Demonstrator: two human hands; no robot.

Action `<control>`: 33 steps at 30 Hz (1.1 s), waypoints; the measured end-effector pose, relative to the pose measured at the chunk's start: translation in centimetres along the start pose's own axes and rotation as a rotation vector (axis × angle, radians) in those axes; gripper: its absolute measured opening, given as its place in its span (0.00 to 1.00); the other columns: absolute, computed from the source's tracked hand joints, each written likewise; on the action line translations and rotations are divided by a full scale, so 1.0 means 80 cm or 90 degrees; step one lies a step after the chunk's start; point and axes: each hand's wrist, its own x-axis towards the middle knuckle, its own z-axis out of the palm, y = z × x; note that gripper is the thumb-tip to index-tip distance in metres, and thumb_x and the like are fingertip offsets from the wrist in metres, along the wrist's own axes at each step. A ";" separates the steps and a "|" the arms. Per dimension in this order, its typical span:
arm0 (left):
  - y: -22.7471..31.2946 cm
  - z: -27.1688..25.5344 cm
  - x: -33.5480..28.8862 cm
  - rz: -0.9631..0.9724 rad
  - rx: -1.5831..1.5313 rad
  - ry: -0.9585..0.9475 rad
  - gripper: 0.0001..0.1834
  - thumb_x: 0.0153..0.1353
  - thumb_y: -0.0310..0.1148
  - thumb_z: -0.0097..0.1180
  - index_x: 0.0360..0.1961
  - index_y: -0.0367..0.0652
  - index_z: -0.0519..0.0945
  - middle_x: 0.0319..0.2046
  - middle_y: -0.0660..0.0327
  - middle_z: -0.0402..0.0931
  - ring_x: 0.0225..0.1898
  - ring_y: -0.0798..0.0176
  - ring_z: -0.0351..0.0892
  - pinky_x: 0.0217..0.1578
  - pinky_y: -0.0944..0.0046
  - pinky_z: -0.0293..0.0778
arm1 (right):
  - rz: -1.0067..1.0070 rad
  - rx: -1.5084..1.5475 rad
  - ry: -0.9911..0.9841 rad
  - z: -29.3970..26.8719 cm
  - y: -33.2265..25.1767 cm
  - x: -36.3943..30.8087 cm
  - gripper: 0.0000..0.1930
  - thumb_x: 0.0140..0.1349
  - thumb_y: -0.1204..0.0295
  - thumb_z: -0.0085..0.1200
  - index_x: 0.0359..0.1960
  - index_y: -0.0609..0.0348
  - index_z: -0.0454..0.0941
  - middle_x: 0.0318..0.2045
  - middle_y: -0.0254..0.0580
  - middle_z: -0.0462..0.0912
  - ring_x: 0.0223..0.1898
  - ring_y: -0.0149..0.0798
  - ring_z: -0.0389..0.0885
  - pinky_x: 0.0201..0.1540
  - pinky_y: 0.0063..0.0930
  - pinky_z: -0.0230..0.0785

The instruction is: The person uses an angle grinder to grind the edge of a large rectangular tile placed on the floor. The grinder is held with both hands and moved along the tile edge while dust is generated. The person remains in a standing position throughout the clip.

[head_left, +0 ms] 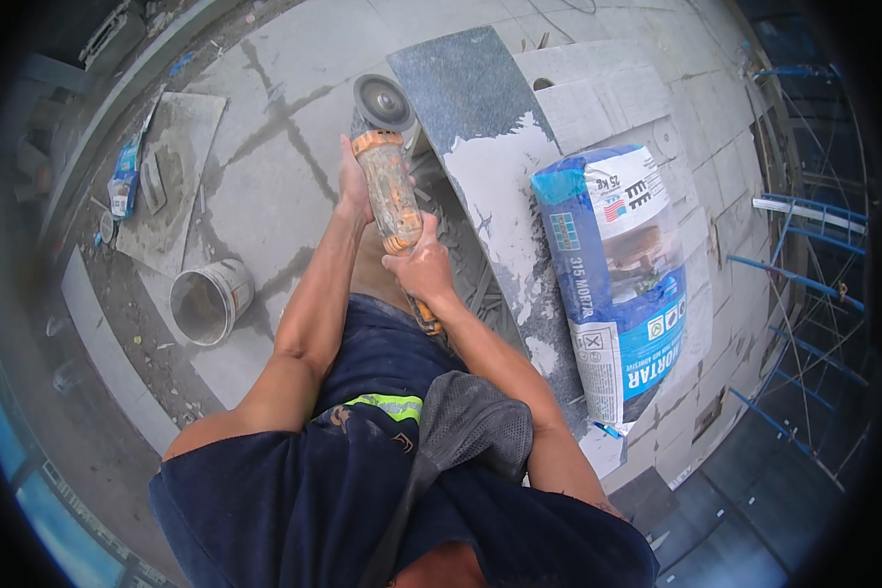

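Note:
An angle grinder [390, 181], orange and grey under a coat of dust, is in both my hands out in front of me. Its round disc [383, 102] points away from me, close to the left edge of a long dark grey slab [470, 83] partly coated in white. Whether disc and slab touch, I cannot tell. My left hand [355, 184] wraps the grinder's left side just behind the head. Closed around the rear of its body is my right hand [421, 263], and an orange part [424, 316] shows below that grip.
Right of the slab lies a blue and white mortar bag [622, 284]. A dirty bucket [211, 302] stands at left, near a dusty board [171, 176] and a crumpled blue bag [124, 176]. Blue scaffold frames [804, 274] line the far right. Offcuts [470, 250] lie beneath the slab's left edge.

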 end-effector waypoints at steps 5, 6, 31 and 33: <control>0.005 -0.010 0.013 -0.013 0.006 -0.004 0.54 0.67 0.79 0.15 0.62 0.43 0.74 0.37 0.46 0.81 0.33 0.44 0.84 0.33 0.44 0.83 | -0.006 -0.004 0.010 0.002 -0.007 0.006 0.41 0.52 0.71 0.66 0.66 0.56 0.55 0.44 0.69 0.85 0.48 0.73 0.83 0.53 0.58 0.75; 0.006 -0.011 0.016 -0.017 0.001 -0.007 0.54 0.67 0.79 0.15 0.63 0.43 0.74 0.37 0.46 0.81 0.33 0.44 0.84 0.33 0.44 0.83 | -0.007 -0.002 0.011 0.003 -0.008 0.009 0.41 0.52 0.71 0.66 0.66 0.56 0.55 0.44 0.69 0.85 0.48 0.73 0.83 0.53 0.59 0.75; 0.008 -0.003 0.013 -0.003 0.014 -0.013 0.53 0.67 0.79 0.16 0.60 0.41 0.74 0.35 0.47 0.81 0.32 0.44 0.84 0.33 0.45 0.83 | -0.028 -0.024 0.029 0.005 -0.001 0.013 0.45 0.51 0.71 0.66 0.70 0.55 0.53 0.45 0.71 0.85 0.49 0.73 0.82 0.54 0.58 0.76; 0.009 0.008 0.004 -0.003 0.014 0.013 0.53 0.69 0.77 0.14 0.57 0.40 0.76 0.32 0.48 0.80 0.31 0.45 0.83 0.32 0.45 0.82 | -0.050 -0.045 0.047 0.006 0.003 0.008 0.45 0.51 0.71 0.66 0.70 0.55 0.53 0.45 0.71 0.85 0.49 0.73 0.83 0.54 0.57 0.76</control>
